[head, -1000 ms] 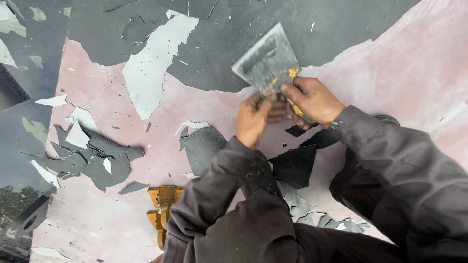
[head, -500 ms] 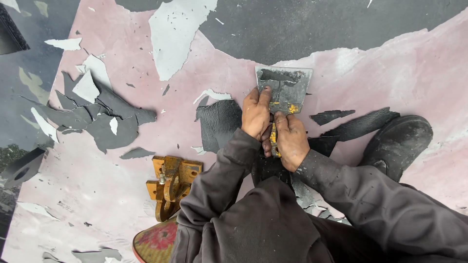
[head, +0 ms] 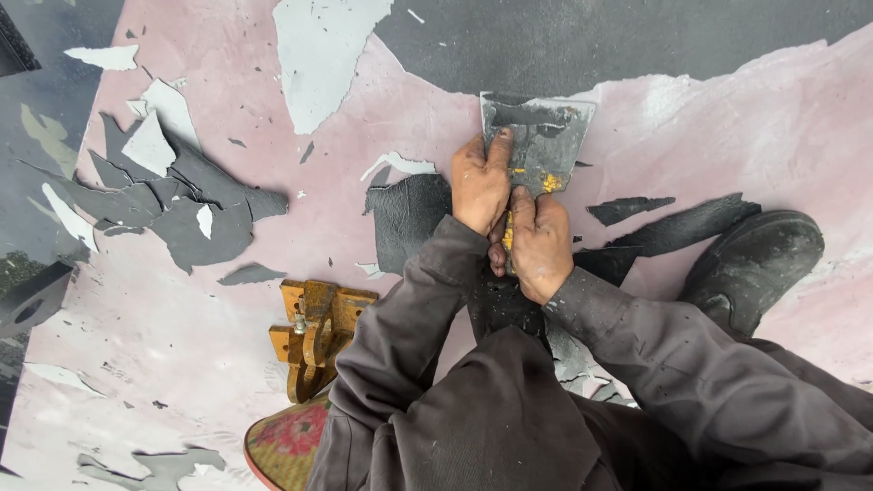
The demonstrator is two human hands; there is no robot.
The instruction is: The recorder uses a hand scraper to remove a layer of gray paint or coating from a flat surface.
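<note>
A wide metal scraper point(head: 538, 136) with a yellow-stained handle lies flat against a pink surface point(head: 346, 200), its blade edge at the dark grey coating point(head: 637, 41) above. My right hand point(head: 540, 244) grips the handle. My left hand point(head: 479, 184) presses fingers on the blade's left side. Both arms are in dark grey sleeves.
Peeled dark grey and pale flakes point(head: 173, 195) lie scattered at the left. A rusty yellow metal bracket point(head: 316, 329) sits below my left arm. A dark boot point(head: 750, 264) rests at the right. A red patterned round edge point(head: 286, 445) shows at the bottom.
The scraper swung from a tilted pose at the upper right to upright, its edge at the grey coating. Both hands stayed on it, and the view shifted.
</note>
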